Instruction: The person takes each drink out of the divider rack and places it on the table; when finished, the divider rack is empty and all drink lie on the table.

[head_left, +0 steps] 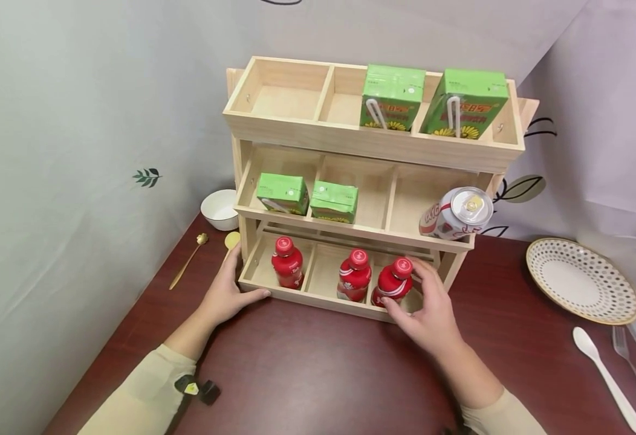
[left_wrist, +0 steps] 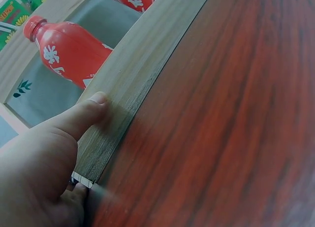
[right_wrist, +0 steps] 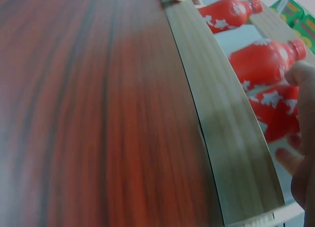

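Observation:
A three-tier wooden rack (head_left: pixel 296 132) stands on the table. My left hand (head_left: pixel 227 297) grips the left end of its bottom tier, the thumb on the front board (left_wrist: pixel 133 54) and fingers round the corner. At the bottom right compartment, my right hand (head_left: pixel 431 309) holds a red bottle (head_left: pixel 393 284) between thumb and fingers; the bottle leans slightly. Another red bottle (head_left: pixel 354 279) stands just left of it in the middle compartment, and a third red bottle (head_left: pixel 288 267) is in the left compartment. In the right wrist view the right hand (right_wrist: pixel 304 123) is partly cut off.
Green drink cartons (head_left: pixel 394 96) sit on the top tier; smaller green cartons (head_left: pixel 334 202) and a tilted can (head_left: pixel 456 212) are on the middle one. A white bowl (head_left: pixel 220 210) and gold spoon (head_left: pixel 188 261) lie left; a plate (head_left: pixel 581 281), white spoon (head_left: pixel 609 377) and fork (head_left: pixel 635 368) right.

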`<control>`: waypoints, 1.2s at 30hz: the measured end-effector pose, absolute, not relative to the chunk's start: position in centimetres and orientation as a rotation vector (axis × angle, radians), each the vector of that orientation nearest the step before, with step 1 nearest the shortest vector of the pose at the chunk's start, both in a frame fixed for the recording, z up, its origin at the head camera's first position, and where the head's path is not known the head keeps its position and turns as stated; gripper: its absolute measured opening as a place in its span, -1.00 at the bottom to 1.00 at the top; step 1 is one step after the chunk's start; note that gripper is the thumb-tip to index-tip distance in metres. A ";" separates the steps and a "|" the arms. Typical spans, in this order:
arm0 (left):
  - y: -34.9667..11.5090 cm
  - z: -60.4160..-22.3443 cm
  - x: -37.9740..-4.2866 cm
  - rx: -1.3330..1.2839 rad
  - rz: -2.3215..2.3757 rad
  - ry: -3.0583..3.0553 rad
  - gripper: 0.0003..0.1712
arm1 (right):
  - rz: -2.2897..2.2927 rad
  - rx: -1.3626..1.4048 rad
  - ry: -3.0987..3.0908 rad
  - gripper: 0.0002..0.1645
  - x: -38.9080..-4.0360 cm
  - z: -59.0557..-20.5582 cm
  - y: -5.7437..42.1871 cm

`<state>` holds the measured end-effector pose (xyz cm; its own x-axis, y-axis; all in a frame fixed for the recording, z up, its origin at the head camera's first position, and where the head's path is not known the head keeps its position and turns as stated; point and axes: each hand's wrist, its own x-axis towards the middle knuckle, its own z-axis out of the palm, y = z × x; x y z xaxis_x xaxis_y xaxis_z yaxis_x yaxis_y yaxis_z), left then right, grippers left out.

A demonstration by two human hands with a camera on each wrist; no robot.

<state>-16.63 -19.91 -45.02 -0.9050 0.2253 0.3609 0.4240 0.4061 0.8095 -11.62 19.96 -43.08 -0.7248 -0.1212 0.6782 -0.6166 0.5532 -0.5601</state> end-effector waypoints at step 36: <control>-19.9 -44.8 -16.7 -0.574 -1.488 -2.496 0.29 | 1.047 0.412 -2.259 -0.10 -10.9 -39.8 23.9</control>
